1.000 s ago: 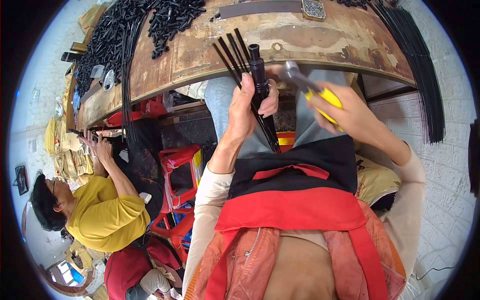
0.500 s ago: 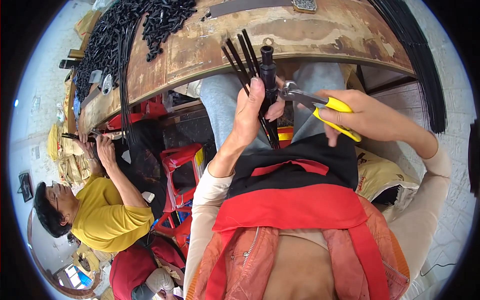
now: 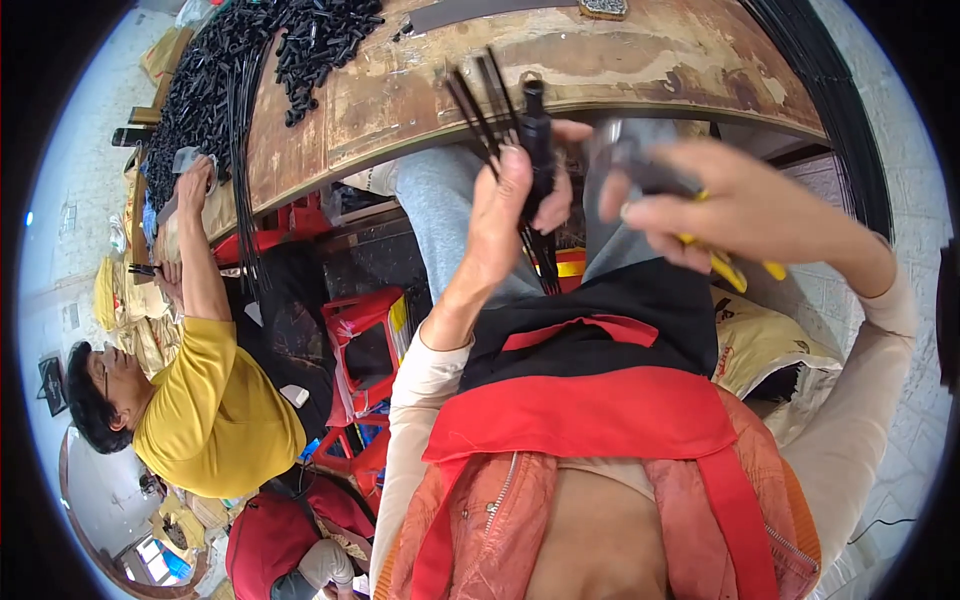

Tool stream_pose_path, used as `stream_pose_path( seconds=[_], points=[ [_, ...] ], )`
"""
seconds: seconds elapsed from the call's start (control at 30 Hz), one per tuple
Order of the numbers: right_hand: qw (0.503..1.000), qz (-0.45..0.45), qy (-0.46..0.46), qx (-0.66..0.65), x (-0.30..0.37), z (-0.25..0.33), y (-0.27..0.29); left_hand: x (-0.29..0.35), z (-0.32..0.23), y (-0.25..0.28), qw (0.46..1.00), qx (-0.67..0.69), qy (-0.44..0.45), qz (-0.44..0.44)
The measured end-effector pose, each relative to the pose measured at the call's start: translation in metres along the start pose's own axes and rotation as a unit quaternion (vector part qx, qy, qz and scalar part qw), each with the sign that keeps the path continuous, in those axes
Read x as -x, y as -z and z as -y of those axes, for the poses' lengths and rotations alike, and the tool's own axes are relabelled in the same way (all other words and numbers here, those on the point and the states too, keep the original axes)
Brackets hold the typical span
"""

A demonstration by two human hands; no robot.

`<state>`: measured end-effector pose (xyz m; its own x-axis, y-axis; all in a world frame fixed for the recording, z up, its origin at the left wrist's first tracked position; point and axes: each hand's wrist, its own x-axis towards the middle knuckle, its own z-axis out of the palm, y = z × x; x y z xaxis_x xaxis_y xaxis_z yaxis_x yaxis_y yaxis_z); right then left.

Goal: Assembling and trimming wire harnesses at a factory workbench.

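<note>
By the worktop (image 3: 380, 100), fingers of the left hand (image 3: 495, 215) clutch black rods (image 3: 470, 108) and a tube (image 3: 536, 140), best held steady while the right hand (image 3: 735, 205) grips yellow-handled pliers (image 3: 660, 178).

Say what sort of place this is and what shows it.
Probably a workshop: small black parts heaped on a worn wooden table, long black rods over its edge, a yellow-handled tool in the right hand.
</note>
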<state>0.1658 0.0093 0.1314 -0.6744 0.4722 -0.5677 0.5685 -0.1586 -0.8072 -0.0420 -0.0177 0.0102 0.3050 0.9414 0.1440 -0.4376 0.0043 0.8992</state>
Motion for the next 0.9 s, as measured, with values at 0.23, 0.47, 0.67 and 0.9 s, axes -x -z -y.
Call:
stream_pose_path(
  seconds=[0.23, 0.47, 0.67, 0.9],
  points=[
    [0.974, -0.133, 0.065, -0.169, -0.012, -0.073, -0.007, -0.007, 0.003, 0.022, 0.999, 0.034, -0.003, -0.011],
    [0.995, -0.083, 0.050, 0.034, -0.021, -0.057, -0.021, 0.001, 0.003, 0.019, 1.000, -0.003, -0.002, -0.017],
    [0.994, -0.064, 0.093, 0.002, -0.019, -0.043, -0.006, 0.000, 0.007, 0.010, 1.000, 0.013, 0.000, -0.002],
    [0.996, -0.033, 0.079, -0.033, -0.017, -0.034, -0.002, -0.001, 0.003, 0.008, 1.000, 0.008, 0.001, 0.025]
  ],
)
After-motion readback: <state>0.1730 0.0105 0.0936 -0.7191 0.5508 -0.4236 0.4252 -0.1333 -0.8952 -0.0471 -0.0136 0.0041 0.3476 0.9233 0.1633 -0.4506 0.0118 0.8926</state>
